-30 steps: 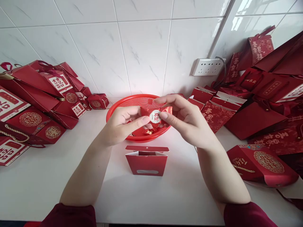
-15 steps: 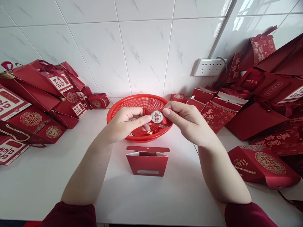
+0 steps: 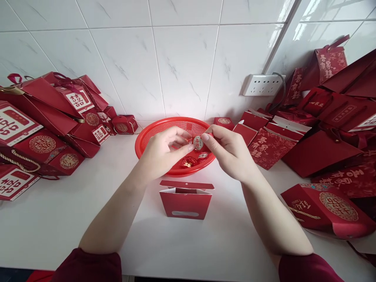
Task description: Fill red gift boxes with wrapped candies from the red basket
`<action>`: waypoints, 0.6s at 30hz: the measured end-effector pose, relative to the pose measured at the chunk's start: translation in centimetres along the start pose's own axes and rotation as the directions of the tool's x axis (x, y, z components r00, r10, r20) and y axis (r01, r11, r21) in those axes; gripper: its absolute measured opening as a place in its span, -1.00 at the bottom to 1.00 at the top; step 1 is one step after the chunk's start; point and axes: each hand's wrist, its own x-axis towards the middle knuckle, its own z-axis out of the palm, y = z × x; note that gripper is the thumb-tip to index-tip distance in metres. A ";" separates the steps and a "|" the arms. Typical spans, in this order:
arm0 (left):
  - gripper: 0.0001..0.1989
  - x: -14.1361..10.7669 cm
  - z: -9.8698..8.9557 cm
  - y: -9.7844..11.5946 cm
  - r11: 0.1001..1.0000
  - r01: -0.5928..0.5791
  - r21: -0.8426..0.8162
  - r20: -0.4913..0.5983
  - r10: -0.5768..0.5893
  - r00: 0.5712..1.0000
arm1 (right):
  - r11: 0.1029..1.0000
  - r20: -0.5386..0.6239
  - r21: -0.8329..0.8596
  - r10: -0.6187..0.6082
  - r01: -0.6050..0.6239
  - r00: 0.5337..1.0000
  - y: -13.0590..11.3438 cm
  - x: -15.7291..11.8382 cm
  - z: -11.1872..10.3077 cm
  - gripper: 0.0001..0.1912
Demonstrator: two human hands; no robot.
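Note:
Between thumb and fingers, my right hand [image 3: 227, 150] pinches a red-wrapped candy [image 3: 198, 143] with a round pale label. The candy is over a red plastic mesh basket [image 3: 152, 132]. My left hand [image 3: 164, 150] is at the candy's left side, fingers spread apart and thumb tip close to its edge; whether it touches cannot be made out. More shiny red-wrapped candies [image 3: 188, 161] lie in the basket, partly hidden by my hands. In front of the basket stands a small red gift box [image 3: 185, 204], its top flap raised and a pale oval on its front.
Red gift boxes [image 3: 44, 145] are piled at the left. More red boxes and bags [image 3: 337, 145] crowd the right side, with one box [image 3: 331, 209] nearer me. A small red box [image 3: 223, 122] stands by the tiled wall, below a white socket strip [image 3: 262, 85].
My left fingers have loosened from the candy's left end and spread. The candy has turned in my right hand, its label now angled. The view has shifted slightly.

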 end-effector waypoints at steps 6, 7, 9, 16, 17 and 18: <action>-0.73 -0.3 0.2 0.3 0.931 0.088 -0.355 0.177 -0.026 0.984 | 0.966 0.030 -0.072 -0.248 0.250 0.968 -0.5 0.0 0.4 -0.83; -0.72 -0.2 0.1 0.4 0.921 0.097 -0.377 0.181 -0.029 0.983 | 0.970 0.013 -0.041 -0.239 0.239 0.971 -0.5 -0.1 0.3 -0.87; -0.71 -0.2 -0.2 0.4 0.915 0.112 -0.389 0.165 -0.051 0.985 | 0.977 -0.019 0.039 -0.207 0.208 0.978 -0.5 -0.1 0.3 -0.95; -0.65 -0.5 -1.3 0.6 0.873 0.132 -0.470 0.086 -0.103 0.991 | 0.982 -0.207 0.143 -0.092 0.123 0.974 -0.1 0.0 -0.4 -0.70; -0.64 -0.5 -1.5 0.6 0.870 0.129 -0.476 0.086 -0.100 0.991 | 0.978 -0.166 0.193 -0.054 0.086 0.985 -0.1 0.1 -0.5 -0.75; -0.64 -0.6 -1.6 0.7 0.869 0.131 -0.477 0.087 -0.102 0.991 | 0.969 -0.108 0.244 -0.020 0.046 0.994 -0.1 0.1 -0.7 -0.80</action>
